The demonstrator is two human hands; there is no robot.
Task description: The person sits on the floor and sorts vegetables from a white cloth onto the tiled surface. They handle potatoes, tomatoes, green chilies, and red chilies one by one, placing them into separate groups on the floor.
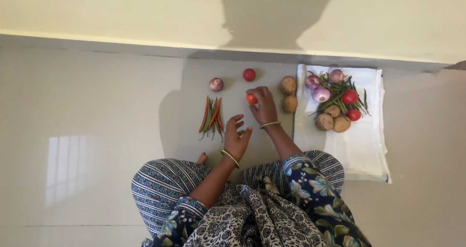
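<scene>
Two hands over floor [97,130] | right hand [263,106] grasps small tomato [251,99], below second tomato [249,74] | left hand [236,137] released, fingers spread, just beside chillies [211,117] | onion [216,84] above chillies | potatoes [289,94] right of tomato | cloth [359,145] holds remaining vegetables.

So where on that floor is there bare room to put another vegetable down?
Bare floor lies left of the chillies, and the lower half of the white cloth is free. Its upper half is crowded; the right hand holds a tomato beside two potatoes.

Head view, steeply down, floor [97,130] near
</scene>
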